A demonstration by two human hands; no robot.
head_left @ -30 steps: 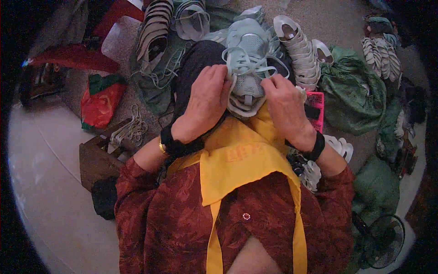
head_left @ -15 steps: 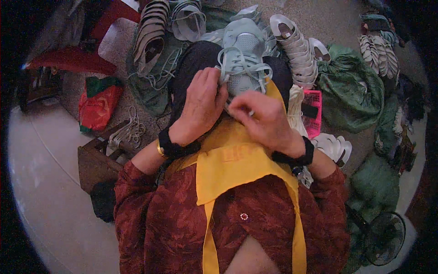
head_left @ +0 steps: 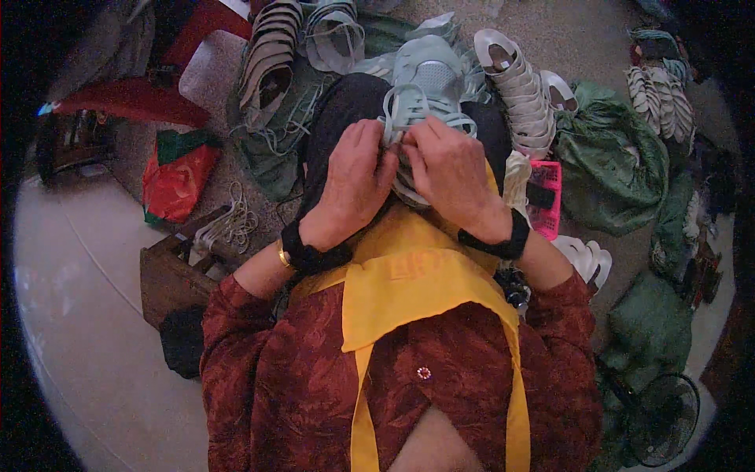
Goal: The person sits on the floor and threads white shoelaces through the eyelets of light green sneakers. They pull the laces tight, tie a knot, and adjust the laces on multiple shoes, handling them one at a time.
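A pale grey-green sneaker point(head_left: 429, 72) lies across my lap, its toe pointing away from me. Its loose shoelace point(head_left: 470, 124) loops over the tongue and eyelets. My left hand point(head_left: 355, 179) is closed at the sneaker's left edge, with thumb and fingers gripping by the eyelets. Bent over the middle of the lacing, my right hand point(head_left: 454, 175) pinches the shoelace close to my left fingertips. The fingertips and the nearer part of the sneaker are partly hidden behind both hands. Below them spreads my yellow apron point(head_left: 417, 303).
Nested shoe uppers point(head_left: 519, 98) stand at the right of my knees, and more stacked uppers point(head_left: 271, 47) at the far left. A pink basket point(head_left: 544, 212) and green sack point(head_left: 609, 161) are on the right. Left are a red bag point(head_left: 179, 179) and a wooden stool point(head_left: 169, 279) with laces.
My right hand has moved up and forward from the sneaker's near end onto the lacing, beside my left hand. The whole view has shifted slightly.
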